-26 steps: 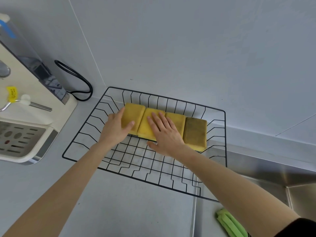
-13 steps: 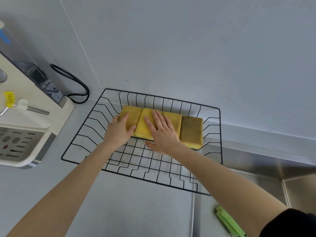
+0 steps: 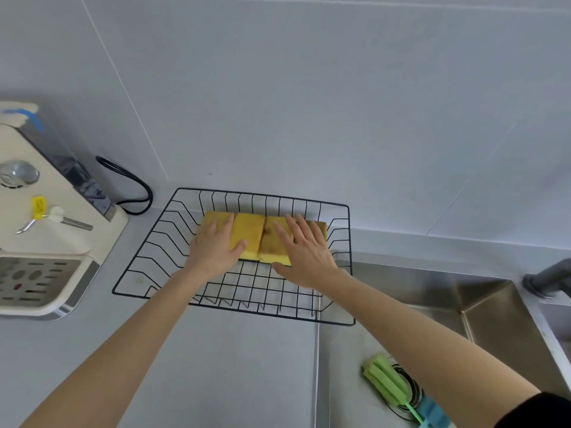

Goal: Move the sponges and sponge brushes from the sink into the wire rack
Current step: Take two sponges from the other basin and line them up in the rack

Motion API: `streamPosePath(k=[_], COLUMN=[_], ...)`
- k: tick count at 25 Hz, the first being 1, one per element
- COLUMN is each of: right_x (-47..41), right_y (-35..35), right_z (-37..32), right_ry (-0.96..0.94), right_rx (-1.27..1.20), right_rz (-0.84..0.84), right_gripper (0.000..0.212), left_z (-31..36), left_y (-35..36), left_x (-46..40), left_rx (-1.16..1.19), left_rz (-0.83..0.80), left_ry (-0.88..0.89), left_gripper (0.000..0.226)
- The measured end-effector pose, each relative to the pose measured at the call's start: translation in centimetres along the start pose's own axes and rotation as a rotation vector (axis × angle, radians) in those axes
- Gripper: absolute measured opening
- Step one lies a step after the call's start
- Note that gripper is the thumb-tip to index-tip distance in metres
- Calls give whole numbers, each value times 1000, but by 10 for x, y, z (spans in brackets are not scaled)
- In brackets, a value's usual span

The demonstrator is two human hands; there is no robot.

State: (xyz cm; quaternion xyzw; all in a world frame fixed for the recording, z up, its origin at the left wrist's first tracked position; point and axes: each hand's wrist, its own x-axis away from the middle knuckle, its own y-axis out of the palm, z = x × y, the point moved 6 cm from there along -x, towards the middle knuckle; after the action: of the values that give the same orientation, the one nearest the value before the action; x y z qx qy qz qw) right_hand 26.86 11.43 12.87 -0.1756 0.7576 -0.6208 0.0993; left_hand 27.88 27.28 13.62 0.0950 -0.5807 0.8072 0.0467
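Observation:
A row of yellow sponges [image 3: 247, 233] lies side by side along the back of the black wire rack [image 3: 148, 261] on the counter. My left hand [image 3: 213, 248] rests flat on the left end of the row, fingers apart. My right hand [image 3: 304, 251] lies flat on the darker, stained sponges at the right end, also with fingers spread. Neither hand grips anything. Down in the steel sink [image 3: 494, 316], a green sponge brush [image 3: 386, 383] lies over the drain beside something light blue [image 3: 432, 409], partly cut off by my right arm.
A cream countertop appliance [image 3: 46, 230] stands left of the rack, its black cable [image 3: 129, 183] looping against the wall. A dark faucet [image 3: 547, 281] sits at the sink's right edge. Grey countertop [image 3: 234, 366] lies in front of the rack.
My right hand has slid right along the row onto the darker sponges, and my left hand now lies flat on the left sponges. The view has dropped, showing the brush and drain.

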Motion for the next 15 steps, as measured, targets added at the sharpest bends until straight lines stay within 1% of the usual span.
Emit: streamPosePath(k=[7,10,15], right_x=[67,97,147], right_y=[-41,-51,-62], right_z=[28,40,62], right_ry=[92,129,171], right_rx=[-30,-53,-78], right_rz=[58,83,124], right_gripper=[74,72,70], left_z=[68,94,138], left_y=[-17,-17,-15], left_x=[50,73,112], left_rx=[-42,-56,-82], left_rz=[43,39,77], left_ry=[157,218,299], left_gripper=[70,70,67])
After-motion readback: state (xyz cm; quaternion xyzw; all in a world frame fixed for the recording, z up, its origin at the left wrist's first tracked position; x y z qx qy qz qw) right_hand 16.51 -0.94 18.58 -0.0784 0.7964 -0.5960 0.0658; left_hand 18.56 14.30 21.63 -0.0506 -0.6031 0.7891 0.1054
